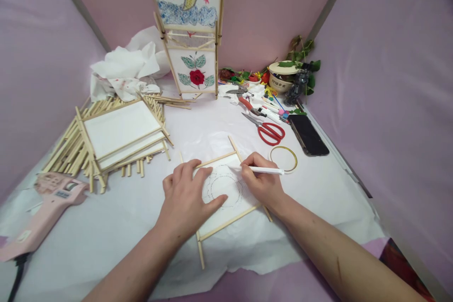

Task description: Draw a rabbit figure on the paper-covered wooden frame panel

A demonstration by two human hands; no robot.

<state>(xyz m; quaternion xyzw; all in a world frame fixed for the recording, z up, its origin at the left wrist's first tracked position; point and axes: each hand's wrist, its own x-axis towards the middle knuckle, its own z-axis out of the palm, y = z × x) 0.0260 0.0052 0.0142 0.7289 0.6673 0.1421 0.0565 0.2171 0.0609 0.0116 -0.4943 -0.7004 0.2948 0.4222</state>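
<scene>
A white panel (219,217) framed with thin wooden sticks lies flat on the covered table, bearing dark dashed rings. My left hand (187,196) rests over its left side, fingers spread and thumb stretched across the rings. Gripped in my right hand (262,181) is a white pen (267,170), its tip at the upper right part of the drawing. The palm side of my right hand is hidden. Just right of that hand lies a thin yellow ring (284,158).
Red-handled scissors (271,133), pruning shears (249,105) and a phone (307,134) lie at right. Stick-framed panels (122,130) rest on a stick pile at left, behind a pink glue gun (49,212). A decorated panel stand (196,68) rises at the back, near a bowl (281,78).
</scene>
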